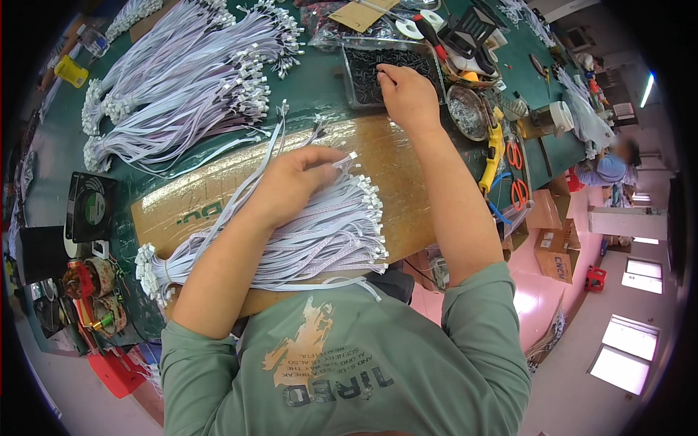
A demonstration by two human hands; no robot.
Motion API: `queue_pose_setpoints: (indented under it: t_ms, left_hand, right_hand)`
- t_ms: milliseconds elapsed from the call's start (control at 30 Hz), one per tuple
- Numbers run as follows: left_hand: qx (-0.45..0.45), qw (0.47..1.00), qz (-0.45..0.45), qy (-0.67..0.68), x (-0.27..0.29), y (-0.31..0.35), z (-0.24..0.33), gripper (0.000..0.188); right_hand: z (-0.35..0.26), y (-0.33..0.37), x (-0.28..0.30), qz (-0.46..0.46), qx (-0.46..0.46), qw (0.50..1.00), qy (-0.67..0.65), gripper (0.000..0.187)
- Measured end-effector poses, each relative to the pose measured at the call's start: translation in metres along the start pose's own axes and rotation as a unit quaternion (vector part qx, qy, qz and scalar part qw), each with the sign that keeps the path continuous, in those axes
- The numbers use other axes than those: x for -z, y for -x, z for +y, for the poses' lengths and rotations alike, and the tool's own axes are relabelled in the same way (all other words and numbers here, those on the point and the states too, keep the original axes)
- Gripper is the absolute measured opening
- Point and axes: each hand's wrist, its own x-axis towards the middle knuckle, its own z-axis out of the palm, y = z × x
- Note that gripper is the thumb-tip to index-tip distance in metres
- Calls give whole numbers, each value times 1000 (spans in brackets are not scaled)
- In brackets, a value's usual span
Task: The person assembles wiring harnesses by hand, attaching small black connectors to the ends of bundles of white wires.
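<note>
Wht cables (320,229) under L hand (302,176).

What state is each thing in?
Grey rectangular tray: uncovered, holding small black parts
Near white flat-cable bundle: gathered left, fanned right
Far white flat-cable bundles: likewise
Round silvery dish: uncovered
Black square fan: spin unclear
Left bare hand: grip curled at near bundle; hold unclear
Right bare hand: grip at black parts; hold unclear
</note>
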Motion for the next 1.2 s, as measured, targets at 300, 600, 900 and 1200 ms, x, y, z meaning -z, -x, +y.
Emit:
queue_pose_setpoints:
  t_ms: [300, 600, 900, 1200]
  left_hand:
    - [4, 978, 79, 191, 8, -10, -7, 16]
    - [-18, 970, 72, 230, 11, -11, -9, 13]
    - [-23, 971, 68, 229, 12, -11, -9, 13]
    - [-26, 971, 61, 230, 12, -11, -10, 15]
  right_hand:
    - [-67, 46, 28, -207, -213, 831, -470, 25]
    - [-79, 58, 26, -231, -278, 744, -561, 23]
    - [-77, 58, 27, -272, -245, 777, -512, 24]
    - [-70, 60, 20, -222, -187, 828, -480, 27]
